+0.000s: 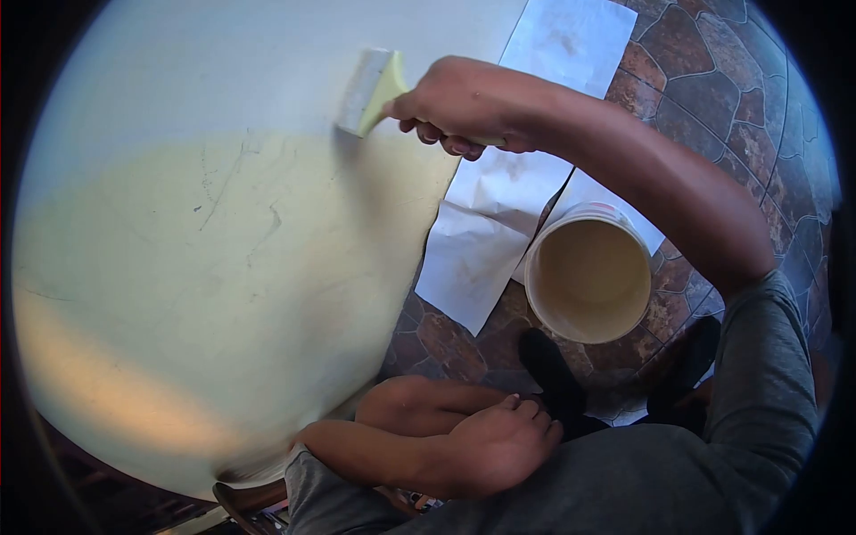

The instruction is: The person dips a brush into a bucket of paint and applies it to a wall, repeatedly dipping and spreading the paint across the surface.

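Note:
A wide brush (pixel 370 92) with a pale yellow-green handle is held in my right hand (pixel 456 102), its bristles against or very near the pale wall (pixel 267 205). The wall looks whiter around and above the brush and yellowish lower down, with a few dark scratch marks. My left hand (pixel 508 441) rests near my lap by my bent knee; its fingers are curled, and nothing can be made out in them. Below my right forearm, a round white bucket (pixel 588 276) stands on the floor, beige inside.
White paper sheets (pixel 473 259) lie on the stone-patterned floor (pixel 704 98) along the wall's edge, partly beside the bucket. My dark-covered feet (pixel 550 366) are just below the bucket. A dark curved object (pixel 245 508) shows at the lower left.

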Available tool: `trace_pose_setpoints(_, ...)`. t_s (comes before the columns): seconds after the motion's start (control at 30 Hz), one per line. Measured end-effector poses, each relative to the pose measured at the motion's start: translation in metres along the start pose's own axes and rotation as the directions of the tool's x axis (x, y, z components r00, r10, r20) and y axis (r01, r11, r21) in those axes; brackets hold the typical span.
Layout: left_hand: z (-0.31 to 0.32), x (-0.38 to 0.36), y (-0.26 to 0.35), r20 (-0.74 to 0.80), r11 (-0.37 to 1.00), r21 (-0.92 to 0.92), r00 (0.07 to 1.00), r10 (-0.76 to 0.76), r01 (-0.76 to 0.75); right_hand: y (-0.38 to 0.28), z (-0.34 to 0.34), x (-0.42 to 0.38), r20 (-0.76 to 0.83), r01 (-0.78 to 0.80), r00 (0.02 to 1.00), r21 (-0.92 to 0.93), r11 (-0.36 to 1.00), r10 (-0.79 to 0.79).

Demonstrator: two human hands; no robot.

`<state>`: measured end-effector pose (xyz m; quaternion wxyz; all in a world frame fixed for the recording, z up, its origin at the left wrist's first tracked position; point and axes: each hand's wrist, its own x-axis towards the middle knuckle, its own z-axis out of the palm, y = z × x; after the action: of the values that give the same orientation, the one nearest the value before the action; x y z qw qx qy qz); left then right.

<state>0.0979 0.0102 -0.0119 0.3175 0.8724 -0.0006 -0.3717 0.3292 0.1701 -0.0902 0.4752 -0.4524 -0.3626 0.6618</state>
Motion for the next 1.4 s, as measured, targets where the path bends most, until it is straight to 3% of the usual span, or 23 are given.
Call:
trace_pose_setpoints(0.13, -0.002, 0.002, -0.004, 0.035, 0.999, -0.033, 0.999, -0.006, 0.007, 0.000, -0.003, -0.005, 0.030, 0.153, 0.988, -0.063, 0.986, -0.151)
trace_pose_setpoints(0.27, 0.003, 0.003, 0.000, 0.153, 0.999, 0.013, 0.987, -0.052, 0.050, 0.080, -0.029, 0.026, 0.017, -0.004, 1.000, -0.134, 0.991, 0.006)
trace_pose_setpoints(0.4, 0.008, -0.001, 0.005, 0.065, 0.999, -0.030, 0.997, -0.034, 0.036, 0.060, -0.016, 0.018, -0.022, -0.139, 0.990, -0.158, 0.978, 0.137)
trace_pose_setpoints(0.47, 0.010, 0.001, 0.001, 0.062, 0.998, -0.070, 0.998, 0.003, 0.001, 0.011, -0.005, 0.000, -0.038, -0.045, 0.999, -0.183, 0.982, 0.038)
trace_pose_setpoints(0.53, 0.030, 0.008, 0.002, 0.153, 0.976, -0.217, 0.988, 0.026, 0.008, -0.049, 0.013, -0.035, 0.040, 0.127, 0.991, -0.087, 0.988, -0.124)
trace_pose_setpoints(0.6, 0.072, 0.038, 0.010, 0.405, 0.982, -0.116, 0.896, 0.181, -0.146, -0.094, 0.023, -0.054, 0.093, 0.219, 0.971, 0.003, 0.976, -0.218)
trace_pose_setpoints(0.7, 0.029, 0.064, 0.021, 0.581, 0.969, -0.136, 0.776, 0.247, -0.206, -0.113, 0.013, -0.072, 0.066, 0.159, 0.985, 0.026, 0.987, -0.160)
trace_pose_setpoints(0.77, 0.003, 0.064, 0.040, 0.647, 0.962, -0.134, 0.714, 0.266, -0.238, -0.078, -0.015, -0.080, -0.116, -0.069, 0.991, -0.066, 0.995, 0.061)
trace_pose_setpoints(0.83, -0.006, 0.046, 0.055, 0.710, 0.860, -0.383, 0.703, 0.040, 0.338, -0.011, -0.068, -0.125, -0.394, -0.374, 0.891, -0.357, 0.856, 0.225)
trace_pose_setpoints(0.87, -0.001, 0.029, 0.060, 0.692, 0.861, -0.383, 0.722, 0.026, 0.336, 0.100, -0.130, -0.163, -0.467, -0.394, 0.882, -0.670, 0.629, 0.055)
trace_pose_setpoints(0.9, 0.009, 0.012, 0.068, 0.406, 0.860, -0.438, 0.911, -0.071, 0.262, 0.138, -0.154, -0.236, -0.755, -0.664, 0.653, -0.533, 0.525, 0.060)
trace_pose_setpoints(0.93, 0.004, -0.003, 0.080, 0.067, 0.873, -0.457, 0.985, -0.159, 0.172, 0.120, -0.153, -0.319, -0.862, -0.762, 0.503, -0.415, 0.496, 0.052)
trace_pose_setpoints(0.97, -0.018, -0.034, 0.099, -0.049, 0.826, -0.519, 0.957, -0.287, 0.221, 0.144, -0.168, -0.394, -0.903, -0.859, 0.418, -0.357, 0.368, 0.101)
trace_pose_setpoints(1.0, -0.029, -0.062, 0.115, -0.123, 0.744, -0.641, 0.931, -0.343, 0.189, 0.162, -0.192, -0.472, -0.863, -0.843, 0.371, -0.158, 0.515, 0.343)
trace_pose_setpoints(1.03, -0.035, -0.086, 0.131, -0.199, 0.651, -0.749, 0.895, -0.400, 0.124, 0.185, -0.201, -0.550, -0.863, -0.609, 0.258, 0.203, 0.767, 0.434)
trace_pose_setpoints(1.07, -0.040, -0.110, 0.145, -0.186, 0.521, -0.850, 0.879, -0.440, 0.080, 0.107, -0.158, -0.598, -0.860, -0.646, 0.201, 0.243, 0.723, 0.469)
trace_pose_setpoints(1.1, -0.037, -0.134, 0.158, -0.167, 0.379, -0.925, 0.869, -0.465, 0.025, 0.068, -0.133, -0.656, -0.883, -0.772, 0.197, 0.129, 0.622, 0.427)
trace_pose_setpoints(1.13, -0.030, -0.158, 0.166, -0.194, 0.428, -0.903, 0.862, -0.469, 0.029, 0.133, -0.148, -0.755, -0.917, -0.785, 0.160, 0.107, 0.610, 0.366)
trace_pose_setpoints(1.17, -0.030, -0.181, 0.176, -0.226, 0.484, -0.874, 0.854, -0.468, 0.034, 0.115, -0.108, -0.811, -0.926, -0.770, 0.378, -0.307, 0.560, 0.012)
trace_pose_setpoints(1.2, -0.049, -0.209, 0.194, -0.282, 0.489, -0.871, 0.865, -0.416, -0.048, 0.030, -0.105, -0.762, -0.927, -0.749, 0.371, -0.333, 0.572, -0.053)
trace_pose_setpoints(1.23, -0.077, -0.241, 0.217, -0.241, 0.577, -0.814, 0.866, -0.438, 0.066, -0.020, -0.115, -0.723, -0.933, -0.702, 0.354, -0.307, 0.643, -0.059)
trace_pose_setpoints(1.33, -0.104, -0.294, 0.248, -0.180, 0.663, -0.721, 0.870, -0.459, 0.201, -0.126, -0.115, -0.657, -0.938, -0.530, 0.346, -0.228, 0.817, -0.037)
trace_pose_setpoints(1.4, -0.148, -0.321, 0.249, -0.263, 0.691, -0.712, 0.866, -0.425, 0.123, -0.172, -0.091, -0.635, -0.934, -0.417, 0.357, -0.153, 0.896, 0.006)
